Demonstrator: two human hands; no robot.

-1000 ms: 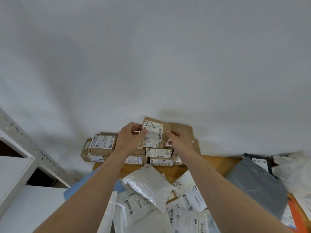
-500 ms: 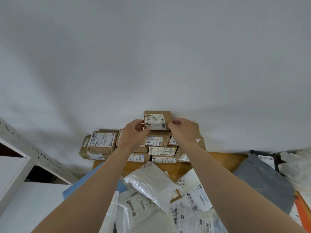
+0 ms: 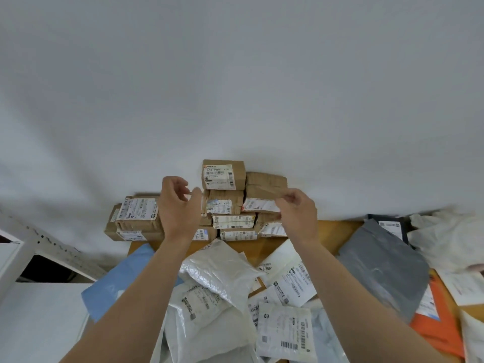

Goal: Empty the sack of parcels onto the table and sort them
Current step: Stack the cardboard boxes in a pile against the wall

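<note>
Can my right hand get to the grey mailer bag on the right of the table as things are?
Probably yes. The right hand holds nothing, and the grey mailer bag lies uncovered on that side, with nothing standing between them.

Past the far edge of the table (image 3: 337,229) you face a plain white wall (image 3: 235,74), and off its left edge you have a white metal shelving unit (image 3: 10,258), its perforated upright (image 3: 60,247) slanting along the wall's foot above a dark opening (image 3: 44,268) and a flat white shelf (image 3: 39,323).
</note>
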